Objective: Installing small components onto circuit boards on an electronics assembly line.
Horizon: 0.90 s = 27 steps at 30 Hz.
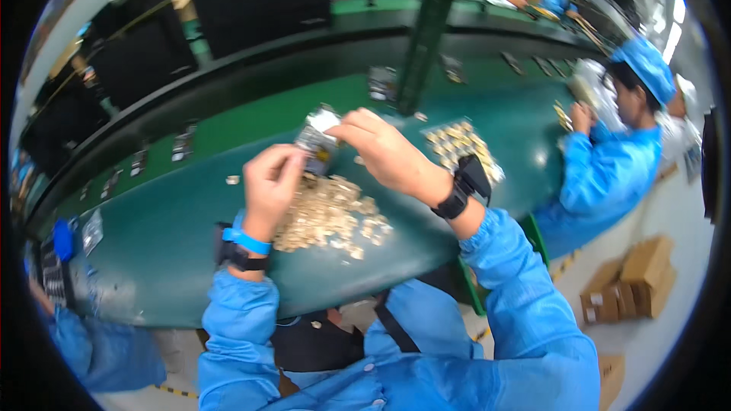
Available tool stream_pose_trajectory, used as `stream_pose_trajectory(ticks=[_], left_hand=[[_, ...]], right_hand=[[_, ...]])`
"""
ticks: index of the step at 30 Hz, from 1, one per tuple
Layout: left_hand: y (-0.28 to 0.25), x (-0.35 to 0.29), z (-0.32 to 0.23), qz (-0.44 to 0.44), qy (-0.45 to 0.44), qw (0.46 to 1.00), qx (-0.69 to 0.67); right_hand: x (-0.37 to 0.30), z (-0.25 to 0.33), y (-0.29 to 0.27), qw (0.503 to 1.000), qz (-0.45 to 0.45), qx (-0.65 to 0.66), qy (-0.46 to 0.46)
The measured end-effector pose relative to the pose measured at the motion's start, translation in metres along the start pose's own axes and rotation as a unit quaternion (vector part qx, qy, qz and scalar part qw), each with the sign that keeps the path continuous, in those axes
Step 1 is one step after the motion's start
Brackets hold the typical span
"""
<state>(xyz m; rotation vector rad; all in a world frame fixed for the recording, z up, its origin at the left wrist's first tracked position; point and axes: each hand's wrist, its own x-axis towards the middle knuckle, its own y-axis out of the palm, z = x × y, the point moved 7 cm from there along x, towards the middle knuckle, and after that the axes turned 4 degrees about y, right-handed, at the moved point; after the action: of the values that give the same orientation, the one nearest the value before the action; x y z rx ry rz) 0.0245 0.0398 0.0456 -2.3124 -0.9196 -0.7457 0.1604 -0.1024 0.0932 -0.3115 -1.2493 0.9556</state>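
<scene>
Both my hands are raised over a green work table (175, 259), pinching one small shiny plastic bag (314, 137) between them. My left hand (270, 183) grips its lower left side with thumb and fingers. At the upper right edge of the bag, my right hand (384, 151) has its fingers closed. Something dark shows inside the bag, too small to make out. Below my hands lies a loose pile of small beige pieces (327, 217), partly hidden by my left hand and wrist. Right of my right hand sits a clear bag of similar beige pieces (457, 144).
Along the back, a green conveyor belt (251, 118) carries several small packets (183, 143). A dark green post (422, 53) rises behind my hands. A co-worker in blue (617, 160) works at the right; another person's sleeve (106, 354) is at lower left. Cardboard boxes (632, 281) stand on the floor.
</scene>
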Motion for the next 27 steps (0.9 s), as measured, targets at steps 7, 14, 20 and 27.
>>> stream_pose_trajectory(ticks=[7, 14, 20, 27], left_hand=[[0.002, -0.005, 0.017, -0.003, -0.123, 0.989, -0.085], [-0.004, -0.002, 0.026, -0.081, -0.153, 0.969, -0.174], [-0.003, -0.004, 0.019, -0.081, -0.125, 0.978, -0.145], [0.002, -0.007, 0.021, -0.089, -0.125, 0.98, -0.125]], right_hand=[[0.035, 0.007, 0.048, 0.992, -0.015, 0.124, 0.008], [0.028, -0.018, 0.056, 0.963, -0.064, 0.213, 0.154], [0.025, -0.016, 0.058, 0.965, -0.091, 0.206, 0.136], [0.02, -0.015, 0.056, 0.954, -0.096, 0.246, 0.143]])
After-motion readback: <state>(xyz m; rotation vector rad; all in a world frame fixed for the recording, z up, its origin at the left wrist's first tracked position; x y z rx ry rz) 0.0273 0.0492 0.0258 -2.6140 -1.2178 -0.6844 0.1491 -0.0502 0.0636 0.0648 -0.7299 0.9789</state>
